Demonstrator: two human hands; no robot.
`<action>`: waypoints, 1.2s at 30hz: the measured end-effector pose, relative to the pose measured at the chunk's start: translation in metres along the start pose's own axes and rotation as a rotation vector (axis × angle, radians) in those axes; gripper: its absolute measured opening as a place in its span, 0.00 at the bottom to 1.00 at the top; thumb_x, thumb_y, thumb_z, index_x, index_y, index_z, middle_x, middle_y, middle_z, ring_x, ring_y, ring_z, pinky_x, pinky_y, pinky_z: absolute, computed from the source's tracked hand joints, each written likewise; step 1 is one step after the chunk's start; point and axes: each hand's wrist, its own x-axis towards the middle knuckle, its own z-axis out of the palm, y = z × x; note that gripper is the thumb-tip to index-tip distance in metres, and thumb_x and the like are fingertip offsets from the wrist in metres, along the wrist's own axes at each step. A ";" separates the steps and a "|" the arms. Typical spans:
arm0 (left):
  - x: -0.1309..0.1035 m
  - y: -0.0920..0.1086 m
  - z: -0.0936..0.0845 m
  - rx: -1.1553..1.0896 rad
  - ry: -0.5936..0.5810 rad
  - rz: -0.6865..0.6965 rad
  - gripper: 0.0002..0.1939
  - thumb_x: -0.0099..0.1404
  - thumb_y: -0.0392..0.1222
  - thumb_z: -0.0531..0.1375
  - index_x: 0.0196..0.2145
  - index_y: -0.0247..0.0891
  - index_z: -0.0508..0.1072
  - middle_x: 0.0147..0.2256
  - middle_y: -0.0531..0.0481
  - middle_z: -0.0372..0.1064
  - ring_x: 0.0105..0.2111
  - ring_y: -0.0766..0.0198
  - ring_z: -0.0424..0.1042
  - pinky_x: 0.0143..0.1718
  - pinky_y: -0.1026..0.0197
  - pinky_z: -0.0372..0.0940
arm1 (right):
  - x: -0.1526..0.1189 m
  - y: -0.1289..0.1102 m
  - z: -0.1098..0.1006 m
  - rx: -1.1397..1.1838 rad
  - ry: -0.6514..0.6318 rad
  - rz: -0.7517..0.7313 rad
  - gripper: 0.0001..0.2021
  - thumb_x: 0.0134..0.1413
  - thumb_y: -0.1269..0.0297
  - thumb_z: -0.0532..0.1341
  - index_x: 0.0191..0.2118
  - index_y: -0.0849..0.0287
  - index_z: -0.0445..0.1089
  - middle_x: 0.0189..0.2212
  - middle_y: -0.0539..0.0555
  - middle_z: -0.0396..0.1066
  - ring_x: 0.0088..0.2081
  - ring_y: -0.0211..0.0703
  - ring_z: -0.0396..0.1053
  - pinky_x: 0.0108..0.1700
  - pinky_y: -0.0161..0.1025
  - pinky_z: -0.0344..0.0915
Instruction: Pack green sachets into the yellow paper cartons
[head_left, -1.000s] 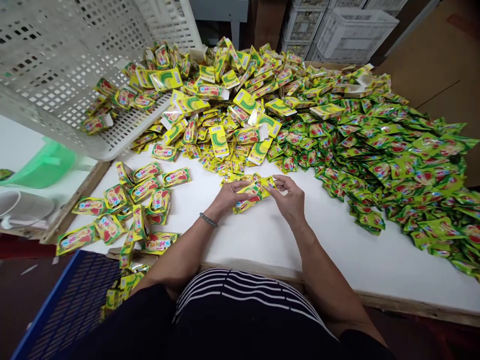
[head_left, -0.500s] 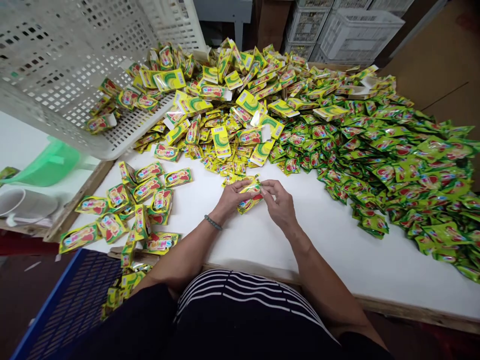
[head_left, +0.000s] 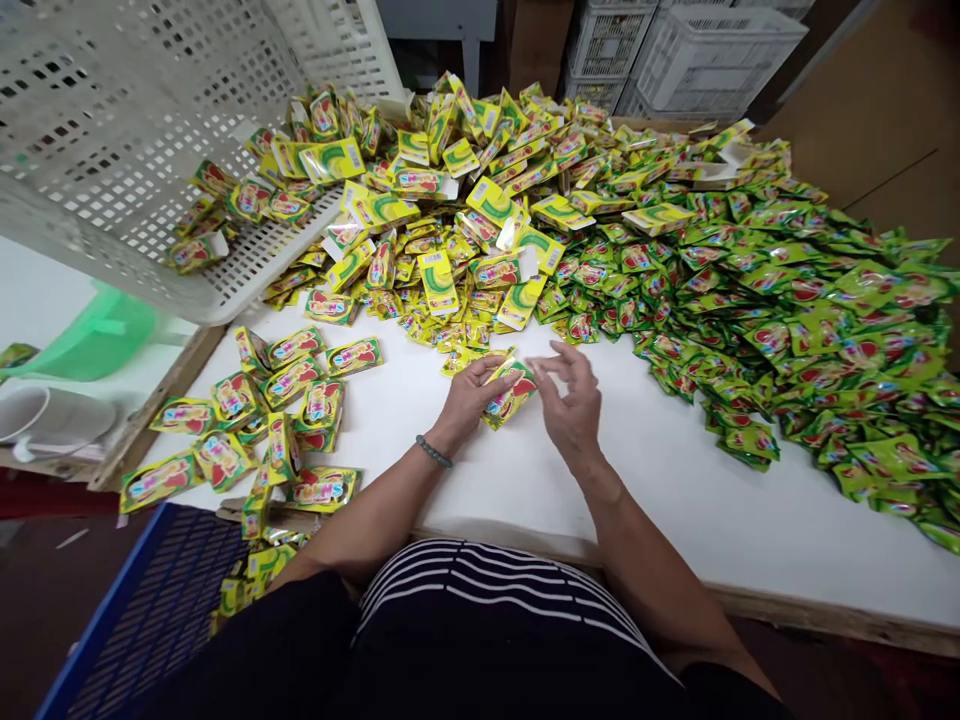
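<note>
My left hand (head_left: 476,400), a beaded bracelet on its wrist, is closed around a small yellow-and-green printed carton (head_left: 510,393) above the white tabletop. The carton is tilted, with its printed face upward. At its right end, the thumb and fingertips of my right hand (head_left: 571,400) pinch the pale end flap; the other fingers are raised and curled. Just beyond my left fingers lie yellow sachets (head_left: 459,360). Farther back, a heap of similar cartons (head_left: 439,282) reaches across the table, with some white flaps sticking out.
Green sachets (head_left: 787,290) are piled along the right. Several closed-looking cartons (head_left: 292,380) lie to the left. A tipped white perforated crate (head_left: 247,275) holds cartons at the back left. A blue basket (head_left: 150,600) stands below the table edge, near a white mug (head_left: 52,412) and green scoop-like container (head_left: 105,335).
The carton has turned so more of its printed face shows. My right hand has shifted slightly right, its fingers lifting and spreading a little at the carton's end.
</note>
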 end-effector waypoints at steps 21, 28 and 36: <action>0.002 -0.006 -0.009 0.186 -0.063 0.172 0.27 0.51 0.54 0.69 0.40 0.40 0.61 0.18 0.63 0.60 0.15 0.74 0.55 0.19 0.69 0.50 | 0.004 0.018 -0.004 0.235 -0.298 0.144 0.18 0.53 0.49 0.61 0.41 0.56 0.78 0.38 0.54 0.78 0.36 0.44 0.72 0.42 0.41 0.67; 0.003 -0.005 -0.009 0.233 -0.020 0.244 0.24 0.49 0.51 0.70 0.37 0.36 0.66 0.17 0.63 0.60 0.16 0.76 0.55 0.20 0.69 0.51 | 0.006 0.012 -0.004 0.299 -0.289 0.274 0.12 0.43 0.54 0.68 0.32 0.56 0.79 0.31 0.52 0.78 0.35 0.44 0.73 0.39 0.41 0.67; 0.002 0.000 -0.010 0.303 -0.088 0.218 0.26 0.48 0.50 0.71 0.40 0.34 0.71 0.21 0.58 0.66 0.19 0.75 0.60 0.22 0.68 0.54 | 0.010 0.031 -0.007 0.550 -0.335 0.476 0.17 0.34 0.49 0.72 0.30 0.55 0.78 0.30 0.51 0.79 0.35 0.45 0.74 0.44 0.44 0.70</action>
